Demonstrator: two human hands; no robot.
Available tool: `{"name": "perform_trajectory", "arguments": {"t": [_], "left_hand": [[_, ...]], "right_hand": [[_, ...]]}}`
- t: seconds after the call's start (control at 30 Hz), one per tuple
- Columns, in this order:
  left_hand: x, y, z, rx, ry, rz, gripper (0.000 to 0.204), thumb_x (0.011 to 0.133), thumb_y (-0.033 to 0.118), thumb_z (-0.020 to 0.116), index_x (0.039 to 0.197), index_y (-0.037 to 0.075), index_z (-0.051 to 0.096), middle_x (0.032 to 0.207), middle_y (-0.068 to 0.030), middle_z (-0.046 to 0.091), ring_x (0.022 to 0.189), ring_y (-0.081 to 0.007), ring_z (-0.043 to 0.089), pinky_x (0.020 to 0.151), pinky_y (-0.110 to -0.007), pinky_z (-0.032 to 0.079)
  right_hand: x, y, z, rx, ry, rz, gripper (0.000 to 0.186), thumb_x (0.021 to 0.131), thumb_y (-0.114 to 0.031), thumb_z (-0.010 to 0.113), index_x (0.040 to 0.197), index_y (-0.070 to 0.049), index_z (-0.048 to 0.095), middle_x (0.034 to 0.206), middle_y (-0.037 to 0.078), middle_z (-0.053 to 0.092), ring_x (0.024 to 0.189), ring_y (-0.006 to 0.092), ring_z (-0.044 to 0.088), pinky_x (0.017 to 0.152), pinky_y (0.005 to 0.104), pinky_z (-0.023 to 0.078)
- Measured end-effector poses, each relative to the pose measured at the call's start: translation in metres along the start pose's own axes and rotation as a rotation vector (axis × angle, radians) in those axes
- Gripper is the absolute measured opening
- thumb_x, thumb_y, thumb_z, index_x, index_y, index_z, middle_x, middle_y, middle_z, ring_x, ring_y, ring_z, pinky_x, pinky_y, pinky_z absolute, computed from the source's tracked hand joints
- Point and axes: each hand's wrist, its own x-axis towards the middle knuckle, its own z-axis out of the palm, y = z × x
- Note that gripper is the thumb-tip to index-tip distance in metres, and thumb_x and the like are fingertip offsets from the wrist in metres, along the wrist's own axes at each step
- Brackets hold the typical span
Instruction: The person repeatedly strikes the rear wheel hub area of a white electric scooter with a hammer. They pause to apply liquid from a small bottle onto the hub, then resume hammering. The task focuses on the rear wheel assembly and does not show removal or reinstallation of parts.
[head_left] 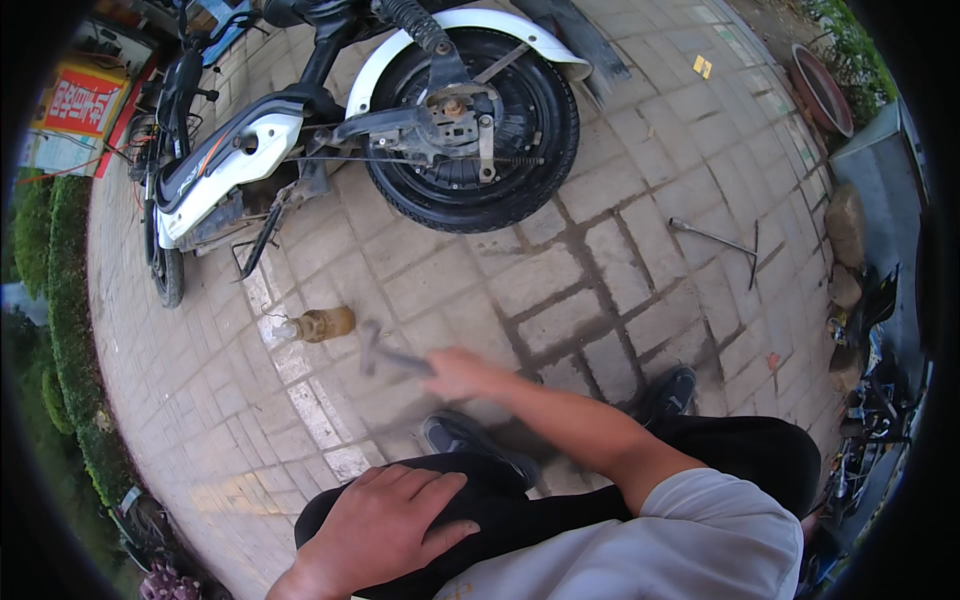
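My right hand (pixel 455 372) reaches forward over the paving, closed on a grey metal tool (pixel 385 352) that is blurred by motion. My left hand (pixel 385 522) lies flat, fingers spread, on my left knee in black trousers. Ahead stands a black and white electric scooter (pixel 240 150), its rear wheel (pixel 470 125) facing me with the hub and brake parts showing. A small brownish bottle (pixel 318 324) lies on the pavers just left of the tool. My dark shoes (pixel 470 440) rest below the right hand.
A T-shaped metal wrench (pixel 722 240) lies on the pavers to the right. Stones and clutter line the right edge by a grey surface (pixel 880 190). A green hedge (pixel 60 330) runs along the left. A red sign (pixel 82 100) stands at the far left.
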Motion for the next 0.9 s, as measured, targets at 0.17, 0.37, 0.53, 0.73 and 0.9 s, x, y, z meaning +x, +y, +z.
{"name": "perform_trajectory", "arguments": {"t": [0.17,0.37,0.53,0.73,0.9], "left_hand": [[-0.012,0.007,0.004,-0.116,0.030,-0.122,0.043,0.083,0.030,0.072,0.116,0.004,0.063,0.109,-0.0163,0.066,0.101,-0.0357,0.062,0.090,-0.042,0.049],[-0.004,0.000,0.003,-0.005,0.011,-0.003,0.043,0.082,0.035,0.074,0.112,0.006,0.065,0.097,-0.0120,0.069,0.089,-0.0307,0.066,0.081,-0.038,0.053],[0.005,-0.004,0.002,-0.019,0.003,0.074,0.042,0.081,0.035,0.075,0.111,0.006,0.065,0.096,-0.0113,0.069,0.088,-0.0303,0.066,0.080,-0.038,0.053],[-0.001,-0.007,-0.002,0.012,-0.030,0.011,0.043,0.081,0.035,0.075,0.111,0.006,0.066,0.098,-0.0106,0.069,0.090,-0.0295,0.066,0.081,-0.037,0.053],[-0.001,-0.003,0.002,-0.015,0.030,0.049,0.043,0.081,0.035,0.075,0.111,0.006,0.065,0.097,-0.0101,0.069,0.091,-0.0295,0.066,0.081,-0.037,0.053]], "right_hand": [[0.014,-0.044,-0.051,0.089,-0.116,0.000,0.041,0.075,-0.038,0.071,0.091,0.000,0.067,0.086,0.023,0.068,0.083,0.0368,0.068,0.075,0.0468,0.052],[-0.016,0.018,-0.156,0.688,0.579,0.134,0.034,0.089,-0.034,0.068,0.084,-0.002,0.059,0.061,0.003,0.054,0.046,0.0115,0.050,0.043,0.0291,0.041],[-0.061,0.028,-0.180,0.838,1.147,0.081,0.032,0.094,-0.031,0.064,0.081,-0.005,0.051,0.060,0.002,0.049,0.045,0.0122,0.047,0.042,0.0284,0.039],[-0.039,0.050,-0.205,1.091,1.309,0.155,0.028,0.095,-0.027,0.059,0.078,-0.007,0.050,0.057,0.003,0.047,0.045,0.0150,0.045,0.043,0.0319,0.040],[-0.009,0.031,-0.058,-0.026,0.210,0.184,0.044,0.085,-0.041,0.065,0.095,0.001,0.064,0.090,0.024,0.067,0.085,0.0396,0.066,0.075,0.0474,0.050]]}}
